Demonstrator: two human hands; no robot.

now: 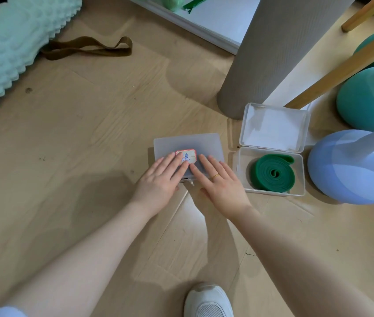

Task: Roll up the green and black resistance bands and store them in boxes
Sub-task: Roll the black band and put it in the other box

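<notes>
Both palms lie flat, fingers straight, on the lid of the frosted box [187,154]: my left hand [158,179] beside my right hand [219,183], gripping nothing, only pressing down. I spread them side by side so the lid seats evenly; I judge I am snapping it closed. A red-edged label [187,156] peeks out between my fingers. What lies inside I cannot tell through the cloudy plastic. Just to the right, the clear box [270,154] stands open, lid leaning back, with the green band [271,173] coiled flat inside, so its lid still needs shutting. Farther off, a brown strap [87,48] lies beside the knobbly mint roller [9,49].
</notes>
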